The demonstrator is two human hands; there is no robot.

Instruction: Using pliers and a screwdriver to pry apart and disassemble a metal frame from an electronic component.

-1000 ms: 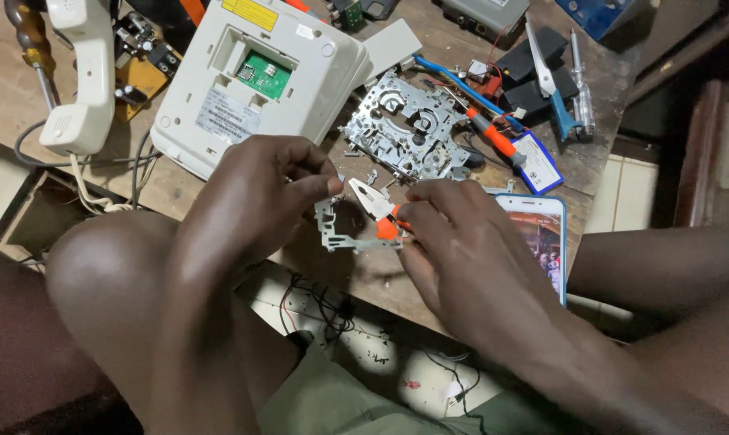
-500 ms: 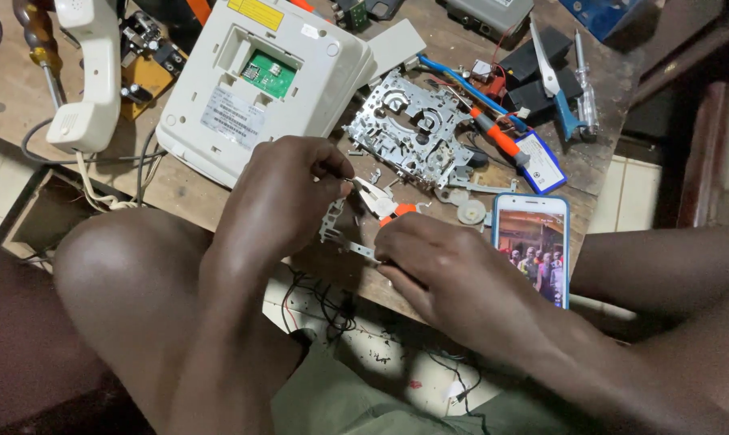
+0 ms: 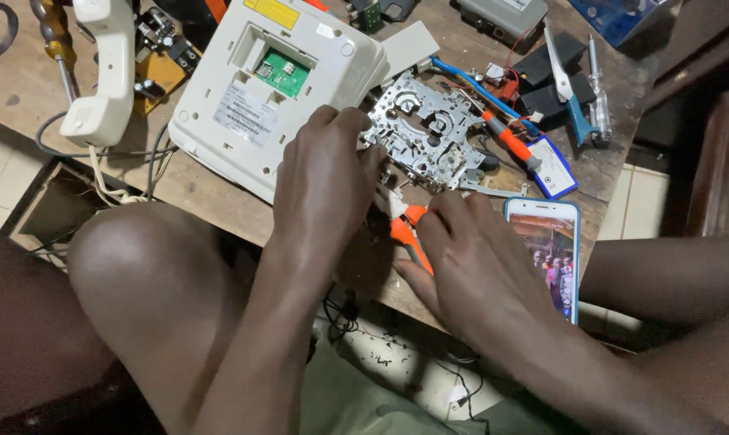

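My left hand (image 3: 324, 181) lies palm down on the wooden table (image 3: 219, 209), its fingertips at the left edge of a perforated metal mechanism plate (image 3: 425, 133). Whatever sits under its curled fingers is hidden. My right hand (image 3: 469, 262) grips orange-handled pliers (image 3: 405, 229), whose silver jaws point up and left toward my left hand. The two hands almost touch at the table's near edge.
An upturned white telephone base (image 3: 252, 89) lies left of the plate, and its handset (image 3: 103, 72) lies farther left. A smartphone with a lit screen (image 3: 551, 258) sits beside my right hand. Behind the plate are an orange and blue screwdriver (image 3: 505, 141), a blue-handled tool (image 3: 564, 84) and dark boxes. My knee (image 3: 139, 266) is below the table edge.
Both hands moved up and right onto the table. My left hand, which held a small metal bracket in the air, now covers it or has set it down by the plate.
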